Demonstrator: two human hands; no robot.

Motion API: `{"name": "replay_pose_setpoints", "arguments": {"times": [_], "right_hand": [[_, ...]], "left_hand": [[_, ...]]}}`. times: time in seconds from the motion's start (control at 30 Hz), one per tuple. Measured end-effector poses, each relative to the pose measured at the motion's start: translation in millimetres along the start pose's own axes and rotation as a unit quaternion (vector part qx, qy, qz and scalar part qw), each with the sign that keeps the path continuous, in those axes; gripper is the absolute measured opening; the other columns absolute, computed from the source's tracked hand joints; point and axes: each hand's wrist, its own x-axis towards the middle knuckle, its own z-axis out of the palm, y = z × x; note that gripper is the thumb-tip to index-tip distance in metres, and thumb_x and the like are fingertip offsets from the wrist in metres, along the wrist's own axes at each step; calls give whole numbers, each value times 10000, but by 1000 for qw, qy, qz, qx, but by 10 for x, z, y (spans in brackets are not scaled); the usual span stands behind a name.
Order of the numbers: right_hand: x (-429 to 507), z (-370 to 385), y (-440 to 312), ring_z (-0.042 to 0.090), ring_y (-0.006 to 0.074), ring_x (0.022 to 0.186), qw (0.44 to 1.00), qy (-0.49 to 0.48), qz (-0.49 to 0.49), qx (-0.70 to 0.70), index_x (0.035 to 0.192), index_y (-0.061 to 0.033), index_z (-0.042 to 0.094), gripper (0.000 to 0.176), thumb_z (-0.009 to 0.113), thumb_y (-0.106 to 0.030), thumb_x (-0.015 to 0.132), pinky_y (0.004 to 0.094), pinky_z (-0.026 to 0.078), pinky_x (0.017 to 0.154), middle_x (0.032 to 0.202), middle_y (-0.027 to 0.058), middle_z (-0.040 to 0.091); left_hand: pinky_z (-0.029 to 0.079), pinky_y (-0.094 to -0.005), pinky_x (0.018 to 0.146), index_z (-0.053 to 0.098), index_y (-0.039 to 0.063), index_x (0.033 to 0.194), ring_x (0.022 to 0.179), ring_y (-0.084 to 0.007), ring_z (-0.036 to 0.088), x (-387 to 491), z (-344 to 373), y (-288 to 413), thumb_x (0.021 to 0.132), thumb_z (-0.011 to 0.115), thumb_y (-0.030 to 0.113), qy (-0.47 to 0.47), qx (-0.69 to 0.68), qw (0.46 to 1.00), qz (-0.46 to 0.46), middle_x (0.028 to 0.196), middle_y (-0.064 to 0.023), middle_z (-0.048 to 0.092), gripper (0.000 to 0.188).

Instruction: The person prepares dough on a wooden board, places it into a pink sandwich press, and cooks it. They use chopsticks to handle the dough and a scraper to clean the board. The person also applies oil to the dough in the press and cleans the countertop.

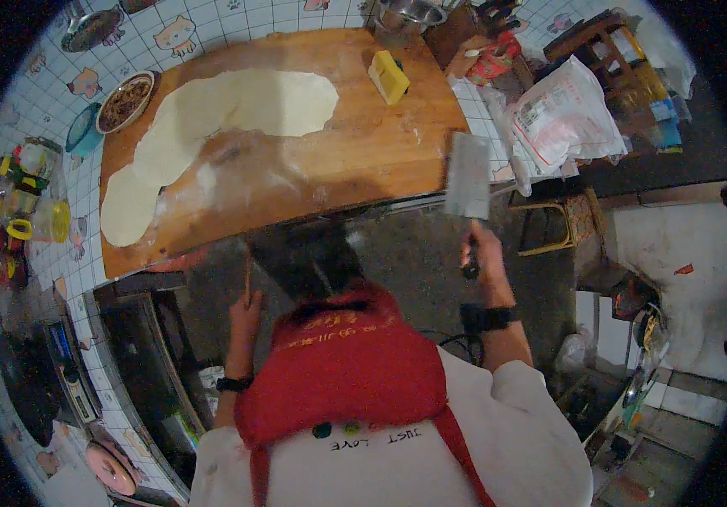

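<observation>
My right hand (483, 253) is closed around the dark handle of a cleaver (469, 174). The broad metal blade points away from me, beside the right front corner of a wooden board (363, 158). My left hand (247, 307) hangs below the board's front edge and grips a thin wooden stick (248, 275), which may be chopsticks. Thin, rolled-out sheets of dough (230, 114) lie overlapping in a curve from the board's back middle to its left front. Dusty white patches, which look like flour, mark the wood. A yellow block (390, 77) rests at the back right of the board.
A bowl of brown filling (127, 101) and a teal container (84, 130) stand at the left back. A metal bowl (409, 16) is behind the board. A white plastic bag (566, 117) lies to the right, above a stool (544, 229). Jars (51, 220) stand far left.
</observation>
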Motion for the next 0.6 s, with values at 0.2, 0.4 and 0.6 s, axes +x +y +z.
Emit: {"name": "replay_pose_setpoints", "arguments": {"times": [0.2,0.4,0.6], "right_hand": [[519,-339,-72,451,155,373,998,11,11,57,667,-68,508,338,558,-360,829,286,386,377,496,34,490],[844,-236,-116,448,158,381,999,7,47,-6,692,-103,452,330,590,-381,804,294,383,371,504,26,467],[936,-130,-233,438,148,364,992,-69,63,-87,699,-92,448,358,597,-403,794,298,364,353,496,30,463]], "left_hand": [[434,-309,483,639,47,851,545,-162,566,-58,1,2,827,558,356,33,-96,992,-69,689,-66,626,320],[422,-302,460,625,57,827,493,-142,526,-87,0,99,828,555,355,29,-76,995,-61,642,-48,601,306],[419,-312,482,630,59,821,500,-152,532,-37,54,63,821,549,381,-1,-86,995,-59,636,-54,600,332]]}}
